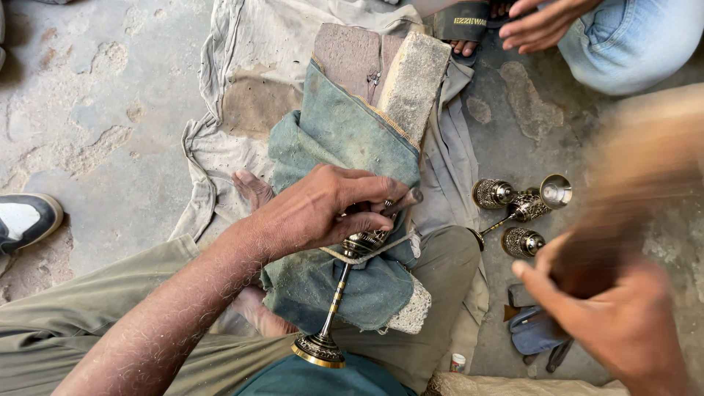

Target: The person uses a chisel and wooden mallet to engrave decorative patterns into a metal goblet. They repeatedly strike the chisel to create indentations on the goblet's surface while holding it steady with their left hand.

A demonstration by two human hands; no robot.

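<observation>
Lying long and slanted on the blue cloth [345, 139] – metal goblet [339, 293], round foot [317, 350] near the body, cup end up under the left hand [315, 213]. Left hand pressing down, squeezing the cup and a thin tool [402, 202]. Right hand [623, 323] swinging off to the side, well apart – gripping a blurry wooden block [631, 191]. More goblets [517, 209] waiting on the ground beside

Few items for you here. Small tub [457, 362] on floor near bottom edge, just right of your knee: round, white body, red cap or band; too small to tell more. Sandal strap [460, 20] at top edge, on another person's foot: black band, yellow lettering across it. No signs, no screens in your view.
</observation>
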